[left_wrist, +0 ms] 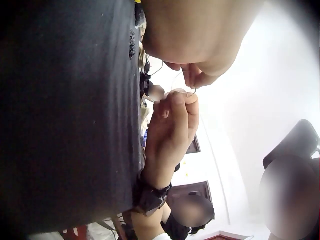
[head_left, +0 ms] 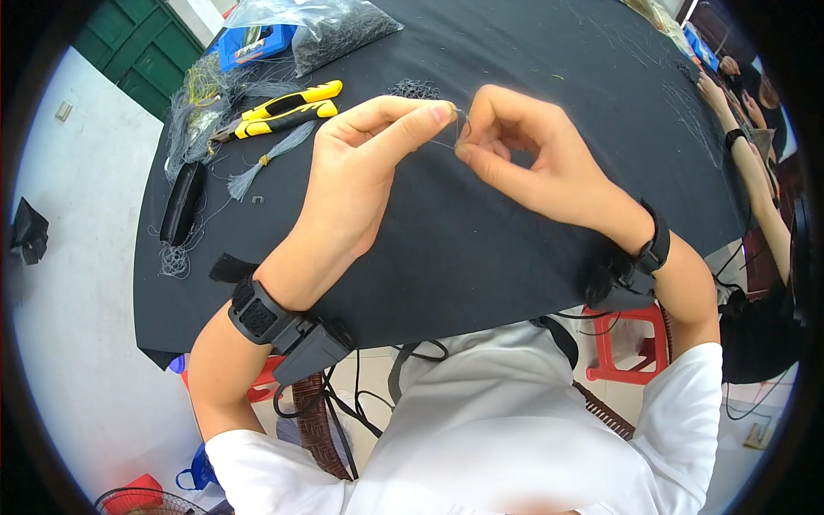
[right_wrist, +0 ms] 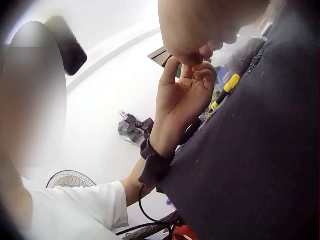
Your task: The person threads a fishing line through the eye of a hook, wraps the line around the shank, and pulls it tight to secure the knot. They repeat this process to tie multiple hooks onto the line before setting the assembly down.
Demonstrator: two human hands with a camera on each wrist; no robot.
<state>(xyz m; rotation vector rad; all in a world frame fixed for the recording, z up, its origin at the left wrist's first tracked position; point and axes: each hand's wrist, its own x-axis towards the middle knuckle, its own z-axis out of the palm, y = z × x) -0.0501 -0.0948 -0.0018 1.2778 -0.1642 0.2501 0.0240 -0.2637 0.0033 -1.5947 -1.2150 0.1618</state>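
Above the black table the left hand (head_left: 365, 163) pinches a thin clear line (head_left: 457, 129) between thumb and forefinger. Close on its right, the right hand (head_left: 545, 163) pinches the same line low down, thumb against forefinger, its other fingers curled. A tiny dark curved piece (head_left: 466, 130) shows between the two sets of fingertips; which hand bears it I cannot tell. In the left wrist view a small dark tip (left_wrist: 194, 91) shows where the fingertips meet. The right wrist view has the left hand (right_wrist: 182, 100) palm-on, with the pinched thing hidden.
Yellow-black pliers (head_left: 287, 112), a tied line bundle (head_left: 270, 161), a black case (head_left: 182, 204) and tangled line (head_left: 193, 112) lie at the left. Behind are a bag of dark pieces (head_left: 343, 39) and a blue box (head_left: 256, 45). A small dark pile (head_left: 415, 89) lies beyond the hands.
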